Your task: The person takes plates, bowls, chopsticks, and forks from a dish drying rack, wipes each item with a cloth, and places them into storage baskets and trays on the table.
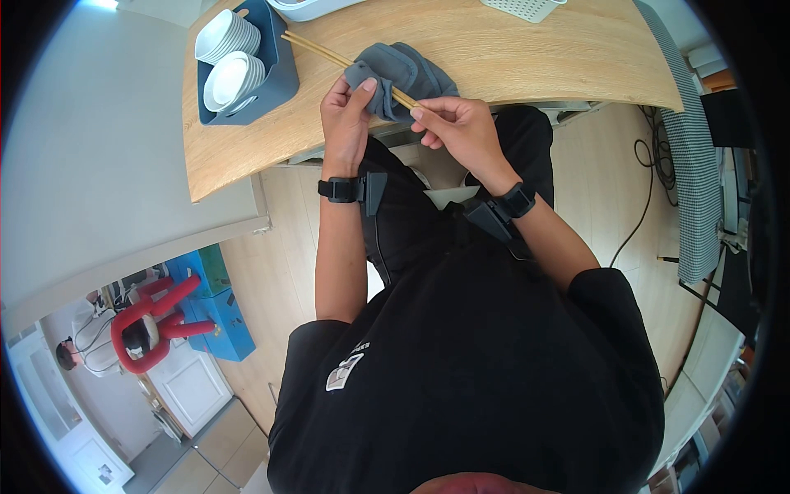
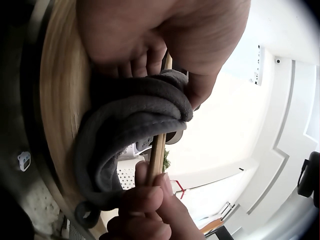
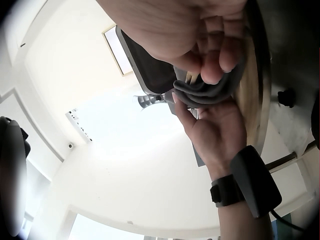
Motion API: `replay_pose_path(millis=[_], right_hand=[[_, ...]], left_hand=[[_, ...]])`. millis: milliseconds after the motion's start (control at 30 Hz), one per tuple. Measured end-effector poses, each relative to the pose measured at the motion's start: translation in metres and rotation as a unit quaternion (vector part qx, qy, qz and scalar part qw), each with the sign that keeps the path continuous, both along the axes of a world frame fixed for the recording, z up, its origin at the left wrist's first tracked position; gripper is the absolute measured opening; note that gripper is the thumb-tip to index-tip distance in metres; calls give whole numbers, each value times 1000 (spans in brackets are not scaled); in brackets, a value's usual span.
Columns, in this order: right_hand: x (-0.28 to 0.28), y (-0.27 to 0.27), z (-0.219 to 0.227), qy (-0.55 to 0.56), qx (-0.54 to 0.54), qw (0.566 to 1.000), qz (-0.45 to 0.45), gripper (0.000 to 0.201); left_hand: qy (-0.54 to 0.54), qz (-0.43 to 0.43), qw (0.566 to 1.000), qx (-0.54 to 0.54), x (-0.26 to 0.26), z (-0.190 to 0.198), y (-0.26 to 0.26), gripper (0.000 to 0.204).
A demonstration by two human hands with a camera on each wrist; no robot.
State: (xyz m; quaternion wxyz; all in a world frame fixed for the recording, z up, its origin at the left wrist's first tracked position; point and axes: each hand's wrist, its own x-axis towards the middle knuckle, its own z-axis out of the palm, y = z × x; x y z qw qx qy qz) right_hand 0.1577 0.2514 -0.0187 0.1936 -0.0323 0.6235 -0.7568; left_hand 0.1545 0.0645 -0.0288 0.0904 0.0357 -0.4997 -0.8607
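Observation:
A pair of wooden chopsticks (image 1: pixel 315 49) runs slantwise through a dark grey cloth (image 1: pixel 415 76) at the table's near edge. My left hand (image 1: pixel 346 123) grips the cloth around the middle of the chopsticks, thumb on top. On the other side, my right hand (image 1: pixel 463 132) pinches the near ends of the chopsticks between thumb and fingers. In the left wrist view the folded cloth (image 2: pixel 135 107) loops loosely, and the chopsticks (image 2: pixel 157 156) come out of it into the right fingers. The far tips stick out bare beyond the left hand.
At the table's left stands a blue-grey bin (image 1: pixel 284 62) with stacked white bowls (image 1: pixel 229 37). A white perforated basket (image 1: pixel 527 6) and a pale tray (image 1: pixel 317 6) sit at the far edge. The wooden table (image 1: pixel 568 58) spans the front, above my knees. Cables (image 1: pixel 658 156) lie on the floor at right.

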Motion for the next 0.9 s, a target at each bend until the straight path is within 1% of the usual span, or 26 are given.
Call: replay_pose_path(millis=[33, 133, 267, 400, 533, 600, 667, 700, 833, 900], right_hand=[[-1, -2, 1, 10, 20, 1000, 7, 27], [-1, -5, 6, 23, 36, 999, 15, 27], [-3, -3, 3, 26, 36, 999, 20, 26], [-7, 25, -1, 17, 51, 998, 22, 25], [-10, 67, -2, 6, 45, 999, -1, 25], [-10, 87, -4, 25, 69, 997, -39, 25], [-11, 103, -4, 24, 73, 996, -35, 25], [-11, 109, -5, 19, 70, 996, -46, 26], [-13, 125, -10, 14, 84, 994, -67, 27], [-13, 125, -10, 12, 92, 993, -72, 26]], left_hand=[[0, 1, 1000, 0, 0, 0, 0, 24], [-6, 8, 1000, -16, -1, 0, 1, 22], [-11, 32, 999, 4, -2, -1, 1, 20], [-1, 59, 998, 13, -2, -4, 0, 22], [3, 73, 997, 15, -3, -7, 0, 21], [14, 78, 997, 13, -4, -8, 0, 22], [19, 84, 996, 30, -6, -7, 1, 22], [24, 90, 995, 46, -6, -5, 2, 22], [23, 97, 994, 39, -5, -6, 2, 22], [21, 83, 996, 6, -5, -9, -1, 25]])
